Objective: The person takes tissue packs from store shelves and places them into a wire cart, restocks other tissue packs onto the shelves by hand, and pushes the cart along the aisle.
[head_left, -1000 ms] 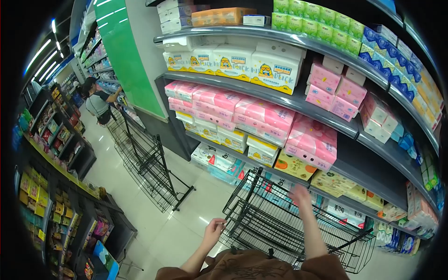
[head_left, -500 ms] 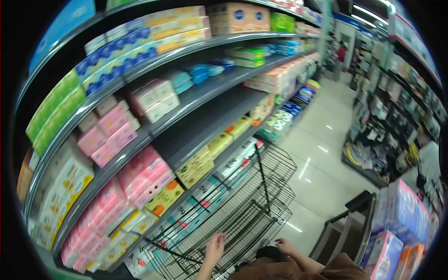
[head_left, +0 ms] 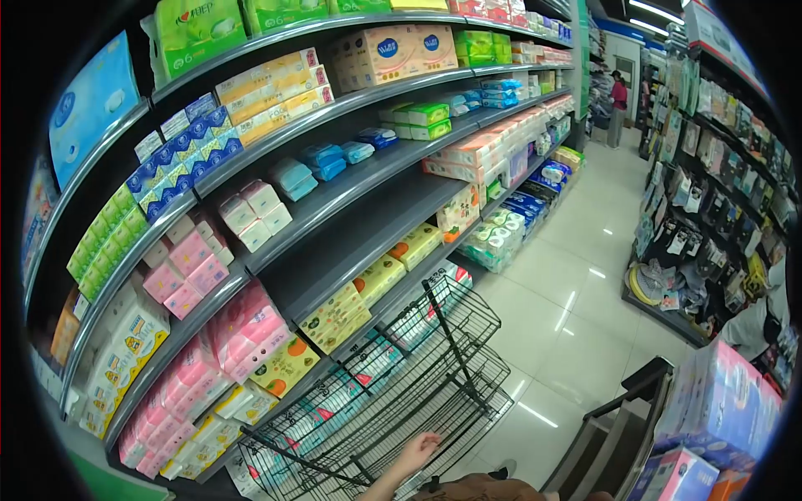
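Observation:
My left hand [head_left: 420, 448] reaches in from the bottom edge over the black wire shopping cart [head_left: 393, 409]. Its fingers are loosely bent and apart, with nothing seen in them. My right hand is out of the picture. The cart's wire racks stand at an angle beside the lower shelves, and the floor shows through them. Pink tissue packs [head_left: 248, 330] and yellow packs with orange prints [head_left: 337, 317] lie on the shelves just beyond the cart.
Long shelves [head_left: 334, 259] of tissue packs curve along the left. A tiled aisle [head_left: 576, 275] runs back to a person [head_left: 617, 100]. Hanging goods [head_left: 718, 200] line the right side. Purple packs [head_left: 723, 401] and a dark stepped rack [head_left: 606, 434] stand at the lower right.
The view has swung right along the shelves, and the other cart and the person near it have left it. My right hand has dropped out of view; my left is over the cart.

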Motion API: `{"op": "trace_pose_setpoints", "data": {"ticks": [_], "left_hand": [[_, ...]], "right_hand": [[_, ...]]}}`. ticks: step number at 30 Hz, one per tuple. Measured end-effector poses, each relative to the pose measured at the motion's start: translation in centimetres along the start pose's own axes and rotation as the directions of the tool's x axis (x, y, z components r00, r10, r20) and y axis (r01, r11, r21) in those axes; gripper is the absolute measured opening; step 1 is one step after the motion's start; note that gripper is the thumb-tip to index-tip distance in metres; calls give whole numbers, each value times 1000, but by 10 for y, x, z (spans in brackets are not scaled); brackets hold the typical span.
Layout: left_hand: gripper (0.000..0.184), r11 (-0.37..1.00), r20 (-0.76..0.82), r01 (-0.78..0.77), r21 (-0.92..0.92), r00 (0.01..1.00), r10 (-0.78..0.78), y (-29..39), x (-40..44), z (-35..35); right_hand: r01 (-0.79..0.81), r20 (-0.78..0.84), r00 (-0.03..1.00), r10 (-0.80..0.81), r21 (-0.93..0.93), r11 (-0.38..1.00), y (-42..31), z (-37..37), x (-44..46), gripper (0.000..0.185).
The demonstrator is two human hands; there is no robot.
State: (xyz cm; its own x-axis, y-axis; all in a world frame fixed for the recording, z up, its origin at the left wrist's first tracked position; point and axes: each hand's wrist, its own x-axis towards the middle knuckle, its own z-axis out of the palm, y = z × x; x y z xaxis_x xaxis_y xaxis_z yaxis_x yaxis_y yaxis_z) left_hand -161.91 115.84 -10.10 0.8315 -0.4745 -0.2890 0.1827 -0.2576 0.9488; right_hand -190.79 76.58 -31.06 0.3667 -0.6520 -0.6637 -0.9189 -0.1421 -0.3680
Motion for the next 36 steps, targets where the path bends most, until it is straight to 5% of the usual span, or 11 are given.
{"op": "trace_pose_setpoints", "data": {"ticks": [2, 5, 7, 11, 15, 18, 21, 25, 29, 32, 36], "left_hand": [[25, 987, 1, 68, 147, 998, -69, 6, 5, 18], [25, 999, -39, 30, 29, 999, -29, 21, 30, 59], [26, 997, -63, -49, -54, 997, 45, 49, 50, 94], [25, 982, -37, 49, 185, 998, -43, 128, 73, 148], [27, 969, -31, -40, 242, 998, 49, 115, 119, 164], [25, 977, -96, -79, 200, 990, 100, 134, 164, 158], [22, 969, -228, -246, 19, 942, 244, 154, 234, 160], [21, 950, -310, -306, 58, 899, 309, 221, 320, 173], [29, 888, -319, -396, 235, 831, 455, 263, 385, 181], [33, 820, -365, -335, 464, 771, 522, 239, 443, 163], [37, 801, -511, -149, 580, 700, 500, 230, 484, 133]], "right_hand": [[196, -9, 981, -196, 29, 980, -40, -12, 32, 31], [23, 313, 941, -130, 325, 946, -107, -39, 90, 31], [163, 300, 925, -235, 245, 956, -149, -54, 104, 32], [253, 366, 865, -342, 271, 929, -206, -48, 106, 38], [309, 445, 751, -487, 414, 856, -236, -42, 78, 35], [145, 488, 728, -481, 577, 804, -241, -48, 81, 31], [66, 501, 770, -395, 554, 830, -240, -94, 112, 28], [-108, 335, 935, -115, 579, 808, -227, -167, 181, 32], [-176, 206, 976, 72, 545, 820, -191, -231, 266, 32], [-173, 128, 985, 118, 649, 741, -141, -243, 335, 30], [-280, 189, 960, 208, 632, 723, -164, -260, 348, 31]]}}
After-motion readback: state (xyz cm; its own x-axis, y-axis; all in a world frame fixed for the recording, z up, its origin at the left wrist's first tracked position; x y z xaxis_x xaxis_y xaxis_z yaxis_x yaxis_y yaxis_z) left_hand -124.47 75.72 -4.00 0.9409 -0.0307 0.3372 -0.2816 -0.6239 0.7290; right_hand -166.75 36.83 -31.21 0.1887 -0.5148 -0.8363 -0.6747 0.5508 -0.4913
